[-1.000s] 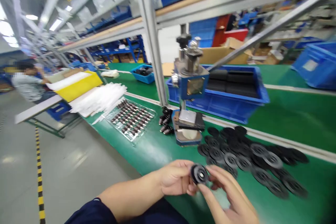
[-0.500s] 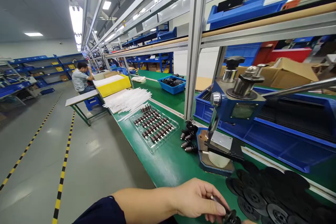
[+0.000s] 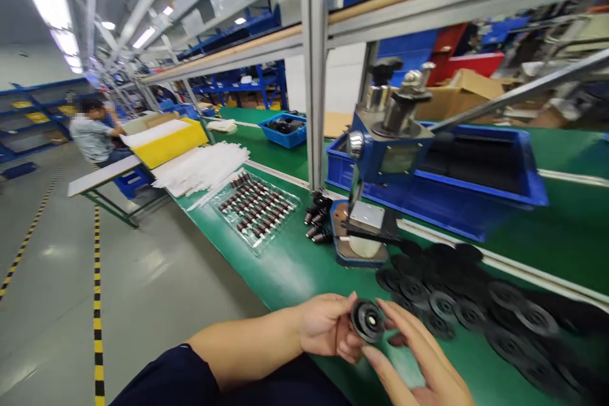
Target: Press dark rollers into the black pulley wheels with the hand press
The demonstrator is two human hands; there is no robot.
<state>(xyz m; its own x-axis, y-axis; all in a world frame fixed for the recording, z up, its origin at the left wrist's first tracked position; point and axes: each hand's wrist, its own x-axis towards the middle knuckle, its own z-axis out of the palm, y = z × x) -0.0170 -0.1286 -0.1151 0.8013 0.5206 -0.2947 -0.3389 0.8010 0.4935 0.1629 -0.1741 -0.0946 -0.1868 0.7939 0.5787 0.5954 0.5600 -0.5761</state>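
My left hand [image 3: 328, 328] grips a small round black part [image 3: 368, 321], its ringed face with a pale centre turned toward me. My right hand [image 3: 419, 355] is at the part's right side, thumb and fingers spread apart close to its rim; whether they touch it I cannot tell. A blue hand press [image 3: 392, 146] stands beyond my hands, with a flat black piece [image 3: 371, 228] at its base. Many flat black discs [image 3: 442, 304] lie heaped to the right of the press.
Brown cylinders with white ends lie in rows in a clear tray [image 3: 259, 247]. Black parts with brown ends [image 3: 318, 219] lie beside the press. White strips [image 3: 200, 168] are piled farther back. A metal post [image 3: 314, 76] and a long blue bin [image 3: 476, 216] stand behind.
My left hand has raised the part and turned its round face toward me. My right hand has come into view beside it. The camera view has swung right.
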